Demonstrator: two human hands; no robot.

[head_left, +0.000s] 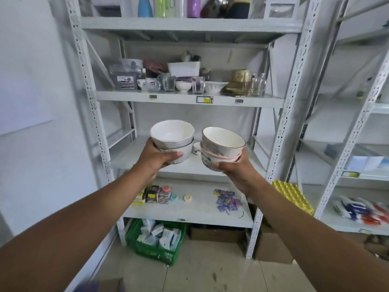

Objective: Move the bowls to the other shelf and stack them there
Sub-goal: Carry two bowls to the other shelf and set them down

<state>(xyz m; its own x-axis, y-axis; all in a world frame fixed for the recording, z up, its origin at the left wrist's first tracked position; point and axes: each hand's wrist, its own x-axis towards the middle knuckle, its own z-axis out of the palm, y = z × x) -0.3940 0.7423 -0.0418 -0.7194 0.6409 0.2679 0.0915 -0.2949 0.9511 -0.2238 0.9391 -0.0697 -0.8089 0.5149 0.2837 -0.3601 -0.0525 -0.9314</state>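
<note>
In front of a white metal shelving unit [280, 144], a person holds up two small stacks of bowls, one in each hand.

At the left, the left hand [156, 160] grips a pair of nested white bowls [172, 140] from below, thumb curled across the front of the lower one, in the air before the middle shelf [134, 157]. Between the stacks, a small patterned cup [197, 147] stands on that shelf. To the right, the right hand [237, 171] grips a second stack [222, 148]: a white bowl with a dark rim, tilted, nested in a pink-rimmed bowl with a bear face, thumb pressed on its side. Above, a shelf holds glass mugs [168, 82] and more bowls; below, another holds small packets [227, 200]. A green basket [155, 247] sits on the floor.
</note>
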